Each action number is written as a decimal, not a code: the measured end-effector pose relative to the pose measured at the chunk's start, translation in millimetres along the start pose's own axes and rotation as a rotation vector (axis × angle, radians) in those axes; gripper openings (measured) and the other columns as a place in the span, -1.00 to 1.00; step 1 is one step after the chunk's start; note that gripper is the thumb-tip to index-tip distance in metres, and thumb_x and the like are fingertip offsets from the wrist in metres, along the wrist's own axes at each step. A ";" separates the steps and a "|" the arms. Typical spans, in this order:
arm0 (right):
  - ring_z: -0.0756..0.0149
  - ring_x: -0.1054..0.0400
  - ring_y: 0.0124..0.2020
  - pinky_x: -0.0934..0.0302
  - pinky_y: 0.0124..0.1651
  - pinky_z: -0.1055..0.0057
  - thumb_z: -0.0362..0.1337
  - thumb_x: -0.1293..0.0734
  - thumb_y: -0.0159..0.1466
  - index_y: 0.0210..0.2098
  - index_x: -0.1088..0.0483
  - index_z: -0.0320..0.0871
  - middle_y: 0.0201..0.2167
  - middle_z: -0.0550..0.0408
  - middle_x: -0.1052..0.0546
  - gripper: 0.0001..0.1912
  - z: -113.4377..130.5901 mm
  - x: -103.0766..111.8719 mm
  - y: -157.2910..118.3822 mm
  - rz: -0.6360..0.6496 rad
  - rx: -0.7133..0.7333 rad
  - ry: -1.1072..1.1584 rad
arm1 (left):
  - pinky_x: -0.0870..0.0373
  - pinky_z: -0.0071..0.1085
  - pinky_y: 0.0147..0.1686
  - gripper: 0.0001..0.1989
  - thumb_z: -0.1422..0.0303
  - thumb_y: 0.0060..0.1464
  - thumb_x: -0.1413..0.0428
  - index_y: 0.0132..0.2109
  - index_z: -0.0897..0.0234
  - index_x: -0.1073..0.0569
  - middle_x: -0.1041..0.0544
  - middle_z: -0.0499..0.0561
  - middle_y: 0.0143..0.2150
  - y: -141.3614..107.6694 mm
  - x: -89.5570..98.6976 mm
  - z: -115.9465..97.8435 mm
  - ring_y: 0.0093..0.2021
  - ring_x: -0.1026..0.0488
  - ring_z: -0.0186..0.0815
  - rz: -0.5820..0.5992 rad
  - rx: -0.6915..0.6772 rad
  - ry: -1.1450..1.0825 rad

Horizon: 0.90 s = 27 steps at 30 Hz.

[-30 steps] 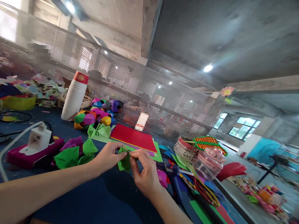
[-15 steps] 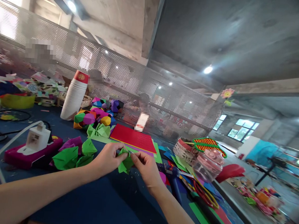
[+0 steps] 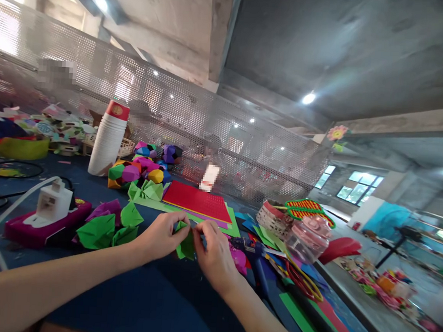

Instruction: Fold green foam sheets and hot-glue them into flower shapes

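Observation:
A folded piece of green paper [image 3: 186,245] hangs between my two hands, above the dark blue tabletop. My left hand [image 3: 163,237] pinches its upper left edge between thumb and fingers. At the right edge of the paper, my right hand [image 3: 212,251] has its thumb and fingertips closed on it. Left of my left hand lie folded green paper pieces [image 3: 96,231] and a purple folded paper [image 3: 106,209]. Beyond my hands rests a stack of coloured paper sheets with a red one [image 3: 198,202] on top, and a light green folded paper [image 3: 146,191] beside it.
At left are a purple power strip [image 3: 20,228] with a white plug and a stack of paper cups [image 3: 107,140]. Multicoloured paper balls [image 3: 130,172] sit behind. To the right lie a blue glue gun [image 3: 258,264], scissors [image 3: 304,280] and a clear jar [image 3: 307,240].
My right hand has turned, with its fingers more upright against the green paper. The paper has shifted slightly between my hands. My left hand has barely moved, and its pinch remains.

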State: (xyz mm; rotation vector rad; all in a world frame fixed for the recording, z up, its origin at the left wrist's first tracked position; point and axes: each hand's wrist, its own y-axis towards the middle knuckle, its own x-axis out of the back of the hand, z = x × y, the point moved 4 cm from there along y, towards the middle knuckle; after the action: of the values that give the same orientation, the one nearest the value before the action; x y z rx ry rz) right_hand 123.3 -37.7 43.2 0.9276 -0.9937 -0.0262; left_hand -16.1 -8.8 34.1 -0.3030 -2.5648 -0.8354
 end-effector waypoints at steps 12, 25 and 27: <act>0.31 -0.34 -0.32 -0.14 -0.28 0.44 -0.42 -0.22 0.28 -0.37 -0.31 -0.13 -0.39 0.11 -0.45 -0.88 -6.9 -5.7 -0.3 0.042 -0.080 0.104 | -0.10 -0.46 -0.42 -0.92 0.48 0.01 0.04 -0.42 0.25 -0.26 -0.31 -0.10 -0.50 -0.7 -1.6 -5.8 -0.45 -0.25 -0.38 -0.028 -0.132 0.214; 0.33 -0.31 -0.41 -0.15 -0.35 0.44 -0.38 -0.24 0.21 -0.46 -0.25 -0.13 -0.47 0.13 -0.41 -0.89 1.7 -6.7 -1.8 0.004 -0.127 0.129 | -0.09 -0.41 -0.44 -0.89 0.48 0.12 0.11 -0.36 0.23 -0.22 -0.32 -0.03 -0.38 -13.2 -7.9 -8.3 -0.40 -0.29 -0.32 -0.023 -0.258 0.456; 0.31 -0.30 -0.39 -0.13 -0.35 0.42 -0.39 -0.23 0.20 -0.47 -0.22 -0.12 -0.47 0.12 -0.39 -0.88 6.3 -4.5 -3.0 -0.032 -0.105 0.079 | -0.06 -0.40 -0.47 -0.88 0.46 0.16 0.15 -0.33 0.23 -0.23 -0.33 0.00 -0.33 -17.3 -10.5 -9.6 -0.41 -0.28 -0.32 -0.028 -0.287 0.522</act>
State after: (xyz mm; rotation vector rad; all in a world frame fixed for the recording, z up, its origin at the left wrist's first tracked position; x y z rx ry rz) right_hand 117.2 -41.9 39.4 0.8422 -0.8962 -0.0682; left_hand -9.4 -29.1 27.5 -0.1112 -1.9726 -1.1247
